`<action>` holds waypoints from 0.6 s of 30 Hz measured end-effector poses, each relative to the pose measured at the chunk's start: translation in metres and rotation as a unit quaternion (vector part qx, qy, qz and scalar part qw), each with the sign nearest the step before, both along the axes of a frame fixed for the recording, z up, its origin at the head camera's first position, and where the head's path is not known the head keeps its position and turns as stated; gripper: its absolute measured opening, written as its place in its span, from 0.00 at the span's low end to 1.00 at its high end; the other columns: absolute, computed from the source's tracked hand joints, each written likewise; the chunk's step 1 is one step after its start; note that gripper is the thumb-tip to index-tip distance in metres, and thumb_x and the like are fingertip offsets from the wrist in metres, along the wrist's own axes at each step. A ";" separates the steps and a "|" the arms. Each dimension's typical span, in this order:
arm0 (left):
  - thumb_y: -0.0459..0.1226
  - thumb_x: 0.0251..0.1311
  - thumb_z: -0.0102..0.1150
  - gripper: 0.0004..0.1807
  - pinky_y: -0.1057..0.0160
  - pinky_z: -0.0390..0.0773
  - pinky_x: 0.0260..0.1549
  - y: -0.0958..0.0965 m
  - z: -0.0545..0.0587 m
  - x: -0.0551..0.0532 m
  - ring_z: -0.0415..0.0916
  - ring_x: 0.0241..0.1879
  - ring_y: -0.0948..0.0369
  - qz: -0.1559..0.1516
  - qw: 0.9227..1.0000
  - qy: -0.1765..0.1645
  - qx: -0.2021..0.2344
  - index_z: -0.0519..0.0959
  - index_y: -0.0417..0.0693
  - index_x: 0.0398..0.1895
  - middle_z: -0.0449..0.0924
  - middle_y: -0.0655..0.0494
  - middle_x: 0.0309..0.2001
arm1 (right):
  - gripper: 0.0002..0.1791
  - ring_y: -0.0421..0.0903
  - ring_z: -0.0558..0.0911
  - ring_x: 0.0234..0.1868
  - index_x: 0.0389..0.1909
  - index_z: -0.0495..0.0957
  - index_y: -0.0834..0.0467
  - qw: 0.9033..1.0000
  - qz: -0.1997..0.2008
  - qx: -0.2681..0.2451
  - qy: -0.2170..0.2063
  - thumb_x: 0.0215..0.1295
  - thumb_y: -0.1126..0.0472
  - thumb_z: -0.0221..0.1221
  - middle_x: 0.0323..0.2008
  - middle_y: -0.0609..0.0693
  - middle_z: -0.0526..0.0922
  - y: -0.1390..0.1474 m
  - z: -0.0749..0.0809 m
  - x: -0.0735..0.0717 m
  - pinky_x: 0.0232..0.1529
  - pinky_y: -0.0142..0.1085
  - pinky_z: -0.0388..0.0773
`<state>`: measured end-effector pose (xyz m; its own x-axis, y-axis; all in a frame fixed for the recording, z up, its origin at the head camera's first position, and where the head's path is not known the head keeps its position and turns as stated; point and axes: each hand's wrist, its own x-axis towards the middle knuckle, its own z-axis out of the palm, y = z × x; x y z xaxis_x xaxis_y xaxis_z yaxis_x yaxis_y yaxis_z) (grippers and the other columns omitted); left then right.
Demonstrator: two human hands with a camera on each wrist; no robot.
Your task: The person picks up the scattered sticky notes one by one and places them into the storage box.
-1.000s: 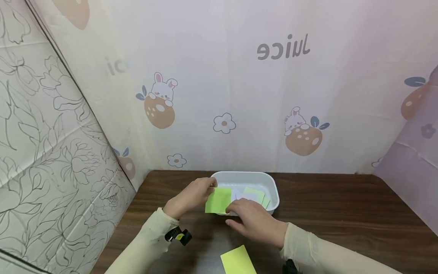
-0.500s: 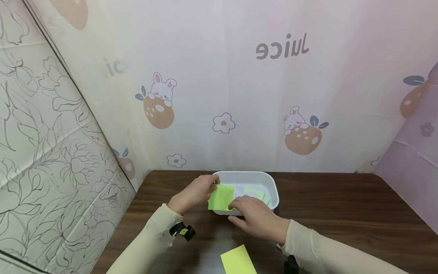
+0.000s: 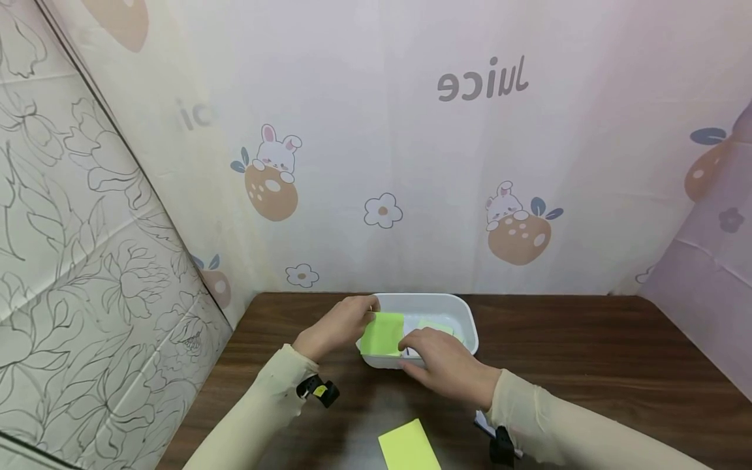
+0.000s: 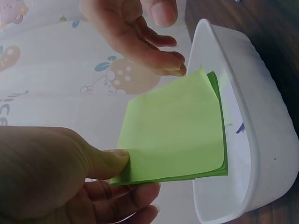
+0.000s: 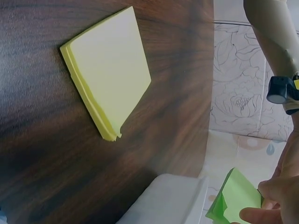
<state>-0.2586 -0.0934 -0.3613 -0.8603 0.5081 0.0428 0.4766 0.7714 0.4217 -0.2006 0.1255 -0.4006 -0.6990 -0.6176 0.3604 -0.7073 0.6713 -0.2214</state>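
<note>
1. On the far left hangs a creased white sheet (image 3: 100, 215) printed with fine grey line-drawn flowers.
2. The left sleeve (image 3: 252, 414) is pale, smooth and close-fitting, with a black strap and small block (image 3: 318, 390) at the wrist.
3. The left hand (image 3: 341, 325) pinches a corner of the green pad (image 4: 173, 130), thumb flat on top and fingers curled beneath.
4. That square paper pad, matte and layered, is held tilted over the left end of the tray; one corner of its top sheet lifts slightly.
5. A thick yellow pad (image 3: 409, 447) lies flat on the dark, wood-grained tabletop (image 3: 564, 365), one corner uneven.
6. The white tray (image 4: 275, 158), smooth with rounded corners and a rolled rim, contains flat pale-green paper (image 3: 437, 325) and white paper with a purple mark.
7. The right hand (image 3: 449, 365), loosely bent with thumb apart and nothing in its grasp, hovers by the tray's front; whether a fingertip touches the green pad I cannot tell.
</note>
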 end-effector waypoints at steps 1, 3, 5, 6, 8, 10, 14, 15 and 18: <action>0.29 0.74 0.49 0.09 0.60 0.77 0.38 0.000 0.000 0.000 0.74 0.36 0.60 0.001 1.000 -0.001 0.001 0.80 0.43 0.46 0.84 0.49 0.44 | 0.10 0.44 0.84 0.44 0.44 0.83 0.56 1.000 -0.001 0.000 0.003 0.66 0.55 0.66 0.41 0.47 0.87 0.001 0.000 -0.001 0.46 0.42 0.80; 0.29 0.74 0.49 0.09 0.60 0.78 0.39 0.001 0.001 0.000 0.74 0.37 0.60 0.001 1.000 -0.004 0.001 0.80 0.43 0.47 0.84 0.49 0.45 | 0.10 0.44 0.85 0.45 0.44 0.83 0.56 1.000 -0.007 0.002 0.001 0.66 0.55 0.66 0.42 0.47 0.87 0.002 0.000 -0.002 0.47 0.42 0.81; 0.29 0.74 0.49 0.09 0.60 0.78 0.40 0.001 0.001 0.000 0.75 0.38 0.60 0.001 1.000 -0.007 0.001 0.79 0.43 0.48 0.83 0.49 0.46 | 0.11 0.45 0.85 0.46 0.44 0.83 0.55 1.000 -0.018 0.006 -0.006 0.66 0.55 0.65 0.42 0.47 0.87 0.003 0.000 -0.004 0.48 0.43 0.81; 0.30 0.74 0.49 0.09 0.60 0.78 0.40 0.002 0.001 0.000 0.75 0.39 0.60 0.002 1.000 -0.010 0.001 0.79 0.43 0.48 0.83 0.49 0.47 | 0.11 0.45 0.85 0.47 0.45 0.83 0.55 1.000 -0.024 0.007 -0.012 0.67 0.54 0.65 0.42 0.47 0.87 0.004 0.000 -0.005 0.49 0.43 0.81; 0.30 0.75 0.49 0.09 0.60 0.78 0.40 0.003 0.002 -0.001 0.75 0.39 0.60 0.004 1.000 -0.013 0.001 0.79 0.43 0.49 0.83 0.49 0.47 | 0.11 0.45 0.85 0.47 0.45 0.83 0.55 0.999 -0.033 0.009 -0.023 0.67 0.54 0.65 0.43 0.47 0.87 0.005 0.001 -0.006 0.49 0.44 0.81; 0.31 0.75 0.49 0.09 0.60 0.77 0.40 0.003 0.002 -0.003 0.75 0.39 0.60 0.006 1.000 -0.014 0.001 0.79 0.43 0.49 0.83 0.49 0.48 | 0.11 0.46 0.85 0.47 0.45 0.83 0.55 0.999 -0.042 0.010 -0.030 0.67 0.54 0.64 0.43 0.48 0.87 0.006 0.002 -0.008 0.49 0.44 0.81; 0.31 0.75 0.49 0.09 0.60 0.77 0.41 0.005 0.002 -0.006 0.75 0.40 0.60 0.013 1.000 -0.018 0.001 0.79 0.43 0.50 0.83 0.50 0.48 | 0.11 0.47 0.85 0.47 0.45 0.83 0.56 0.998 -0.050 0.011 -0.034 0.67 0.55 0.65 0.43 0.49 0.88 0.009 0.004 -0.010 0.49 0.45 0.81; 0.31 0.75 0.49 0.09 0.60 0.77 0.41 0.006 0.002 -0.006 0.75 0.40 0.60 0.014 1.000 -0.020 0.001 0.79 0.43 0.50 0.84 0.50 0.48 | 0.11 0.47 0.85 0.47 0.45 0.83 0.56 0.998 -0.052 0.011 -0.034 0.67 0.55 0.65 0.43 0.49 0.88 0.010 0.004 -0.011 0.49 0.45 0.81; 0.31 0.75 0.49 0.10 0.60 0.78 0.42 0.007 0.000 -0.008 0.75 0.41 0.60 0.022 0.999 -0.027 0.002 0.79 0.44 0.50 0.84 0.49 0.49 | 0.11 0.47 0.85 0.46 0.45 0.83 0.56 0.997 -0.061 0.009 -0.036 0.66 0.55 0.66 0.43 0.49 0.88 0.012 0.003 -0.012 0.49 0.45 0.81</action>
